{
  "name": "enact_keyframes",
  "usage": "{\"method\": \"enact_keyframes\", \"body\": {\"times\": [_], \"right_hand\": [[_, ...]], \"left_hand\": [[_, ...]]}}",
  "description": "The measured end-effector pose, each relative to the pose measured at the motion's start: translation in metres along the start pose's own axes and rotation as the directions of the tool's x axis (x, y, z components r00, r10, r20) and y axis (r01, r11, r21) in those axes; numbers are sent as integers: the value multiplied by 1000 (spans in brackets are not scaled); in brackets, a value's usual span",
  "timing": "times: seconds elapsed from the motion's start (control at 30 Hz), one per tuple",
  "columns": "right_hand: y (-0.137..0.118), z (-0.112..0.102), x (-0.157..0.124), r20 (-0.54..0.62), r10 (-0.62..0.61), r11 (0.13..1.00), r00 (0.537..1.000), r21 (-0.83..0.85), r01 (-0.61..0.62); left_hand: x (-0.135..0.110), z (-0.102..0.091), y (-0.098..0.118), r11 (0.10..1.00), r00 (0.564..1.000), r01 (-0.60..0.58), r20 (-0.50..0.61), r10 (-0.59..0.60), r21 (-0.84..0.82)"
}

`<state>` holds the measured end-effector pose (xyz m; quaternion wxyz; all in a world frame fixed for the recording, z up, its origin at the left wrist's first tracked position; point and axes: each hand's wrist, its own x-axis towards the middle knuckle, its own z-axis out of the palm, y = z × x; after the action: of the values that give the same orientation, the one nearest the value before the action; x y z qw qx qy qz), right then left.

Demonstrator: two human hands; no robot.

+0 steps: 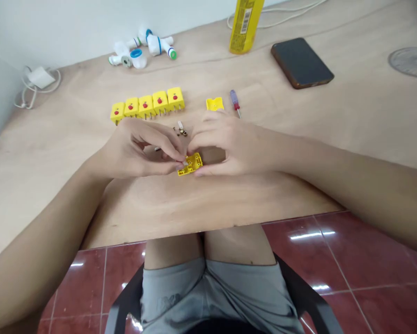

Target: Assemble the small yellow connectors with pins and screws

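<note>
A plywood table (37, 153) bears everything here. Taking the row of five yellow connector blocks (147, 104) as landmark, a dark phone (302, 62) and a yellow bottle (245, 25) lie beyond and to its right, and white plastic pipe fittings (142, 46) lie beyond it. All five blocks are closed, each showing a red dot. In front of the row sits an open yellow housing (190, 164), its interior exposed, while a yellow cover (214, 104) lies separate to the row's right, beside a small screwdriver (235, 102). The right hand (229, 144) holds the housing with curled fingers; the left hand (139, 150) pinches a tiny pale piece (185, 163) narrowly at its edge. Loose metal bits (181, 131) lie just in front of the row.
</note>
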<state>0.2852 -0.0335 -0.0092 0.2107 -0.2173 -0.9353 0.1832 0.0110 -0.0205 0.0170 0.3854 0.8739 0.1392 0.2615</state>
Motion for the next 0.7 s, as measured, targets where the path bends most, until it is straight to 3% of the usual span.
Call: {"method": "enact_keyframes", "body": {"times": [0.53, 0.7], "right_hand": [[2, 0, 0, -10, -25, 1000, 1000, 5, 25], [1, 1, 0, -9, -9, 1000, 1000, 1, 10]], "left_hand": [[1, 2, 4, 998, 998, 57, -4, -57, 35], [1, 2, 1, 999, 1000, 19, 24, -20, 31]]}}
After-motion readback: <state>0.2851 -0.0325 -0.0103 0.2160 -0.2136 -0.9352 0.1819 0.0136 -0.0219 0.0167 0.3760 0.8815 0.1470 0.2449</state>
